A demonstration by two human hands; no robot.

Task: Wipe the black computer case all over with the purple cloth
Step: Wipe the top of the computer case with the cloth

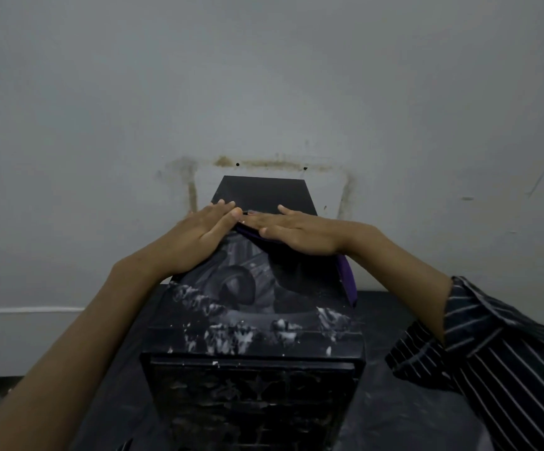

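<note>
Your right hand (296, 231) lies flat on the purple cloth (347, 278), fingers straight and pressing it onto the top of the black computer case (254, 320). Nothing is pinched or clenched: the cloth is held only by your palm's weight. Your left hand (205, 232) is also flat and holds nothing. It rests bare on the case top just beside the pressing hand, and the fingertips of the two hands meet. Both forearms reach forward over the case with the wrists low and bent inward, and the striped sleeve (508, 346) is pushed back on your right arm. Most of the cloth is bunched under your palm, and a loose tail hangs past the heel of the hand, down the side of the case. To wipe well, I would gather that tail under the palm so it does not drag. Spread the cloth wide and press evenly. Draw long overlapping strokes from beyond your fingertips back toward your wrist. Let the left hand steady the case instead of crowding the cloth. The pale marks below your wrists on the near end look likely to need firmer passes.
</note>
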